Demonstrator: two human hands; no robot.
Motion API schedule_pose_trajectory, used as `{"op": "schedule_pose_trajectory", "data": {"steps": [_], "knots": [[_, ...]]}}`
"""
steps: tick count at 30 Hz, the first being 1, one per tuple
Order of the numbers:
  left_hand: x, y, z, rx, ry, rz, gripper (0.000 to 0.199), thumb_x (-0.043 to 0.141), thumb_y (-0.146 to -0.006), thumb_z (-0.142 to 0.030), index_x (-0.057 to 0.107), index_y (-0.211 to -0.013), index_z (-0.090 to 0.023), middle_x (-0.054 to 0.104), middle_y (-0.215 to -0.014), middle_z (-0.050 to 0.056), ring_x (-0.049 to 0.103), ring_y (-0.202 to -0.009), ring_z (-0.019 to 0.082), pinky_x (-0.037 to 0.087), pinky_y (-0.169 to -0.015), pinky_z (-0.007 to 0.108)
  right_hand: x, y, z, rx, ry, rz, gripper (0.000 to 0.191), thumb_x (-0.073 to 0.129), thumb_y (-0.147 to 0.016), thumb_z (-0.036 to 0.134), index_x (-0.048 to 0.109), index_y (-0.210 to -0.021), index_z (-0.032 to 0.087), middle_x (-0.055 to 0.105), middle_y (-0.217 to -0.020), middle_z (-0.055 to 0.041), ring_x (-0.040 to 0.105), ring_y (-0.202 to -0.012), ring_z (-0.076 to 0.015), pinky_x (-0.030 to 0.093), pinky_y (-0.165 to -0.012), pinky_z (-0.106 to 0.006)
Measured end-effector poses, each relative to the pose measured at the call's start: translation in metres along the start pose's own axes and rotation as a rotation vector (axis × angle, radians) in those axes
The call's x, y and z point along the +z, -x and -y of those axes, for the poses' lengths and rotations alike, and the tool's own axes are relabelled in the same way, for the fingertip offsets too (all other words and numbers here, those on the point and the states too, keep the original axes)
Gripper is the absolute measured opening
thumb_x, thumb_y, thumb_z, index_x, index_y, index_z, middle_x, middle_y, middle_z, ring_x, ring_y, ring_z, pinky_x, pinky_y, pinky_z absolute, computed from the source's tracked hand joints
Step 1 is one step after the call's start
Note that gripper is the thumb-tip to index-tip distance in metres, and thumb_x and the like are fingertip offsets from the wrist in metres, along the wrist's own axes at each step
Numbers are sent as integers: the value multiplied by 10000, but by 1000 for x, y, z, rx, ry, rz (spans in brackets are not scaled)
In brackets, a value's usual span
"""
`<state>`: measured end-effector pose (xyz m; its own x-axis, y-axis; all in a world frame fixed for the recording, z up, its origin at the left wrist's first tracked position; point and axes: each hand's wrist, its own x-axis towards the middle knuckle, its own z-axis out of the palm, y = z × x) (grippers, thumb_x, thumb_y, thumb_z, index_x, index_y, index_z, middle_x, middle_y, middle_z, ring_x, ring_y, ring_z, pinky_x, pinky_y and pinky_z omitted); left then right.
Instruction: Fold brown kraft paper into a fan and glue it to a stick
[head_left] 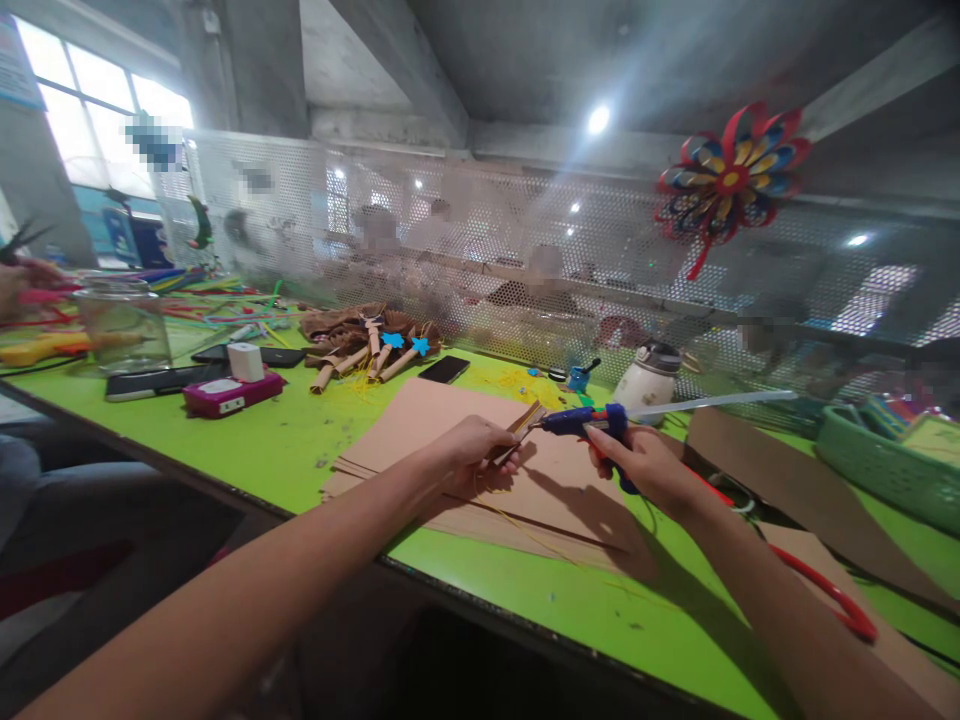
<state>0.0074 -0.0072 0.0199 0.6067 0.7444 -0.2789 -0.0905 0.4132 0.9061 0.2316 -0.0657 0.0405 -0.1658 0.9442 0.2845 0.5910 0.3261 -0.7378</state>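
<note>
My left hand (484,445) is closed around a small folded piece of brown paper (529,418), held above a stack of brown paper sheets (420,420). In my right hand (651,465) is a blue hot glue gun (619,425), with a long clear glue stick (712,402) coming out of its back. The nozzle points left and meets or nearly meets the paper's edge; I cannot tell whether they touch. Yellow string (517,522) trails below my left hand across the sheets.
Brown paper bundles with blue stars (405,345) lie behind a phone (445,370). A purple power strip (232,392) and glass jar (124,325) stand left. Right are a white flask (646,380), red-handled scissors (825,590) and a green basket (885,465). A perforated screen (480,265) borders the table.
</note>
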Motion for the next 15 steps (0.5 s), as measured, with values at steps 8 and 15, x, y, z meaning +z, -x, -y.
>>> {"op": "schedule_pose_trajectory", "data": {"steps": [8, 15], "knots": [[-1, -2, 2, 0, -10, -43, 157, 504, -788, -172, 596, -746, -52, 555, -564, 65, 445, -430, 67, 399, -454, 215, 3, 0, 1, -6, -10, 62, 427, 428, -850, 485, 567, -625, 149, 569, -574, -43, 521, -538, -130, 407, -536, -262], [0, -3, 1, -7, -8, -42, 147, 506, -783, -164, 577, -704, -62, 554, -559, 59, 450, -417, 64, 408, -449, 212, 2, 0, 0, -15, 16, 72, 439, 418, -851, 501, 566, -632, 150, 573, -569, -35, 522, -529, -126, 392, -516, -252]]}}
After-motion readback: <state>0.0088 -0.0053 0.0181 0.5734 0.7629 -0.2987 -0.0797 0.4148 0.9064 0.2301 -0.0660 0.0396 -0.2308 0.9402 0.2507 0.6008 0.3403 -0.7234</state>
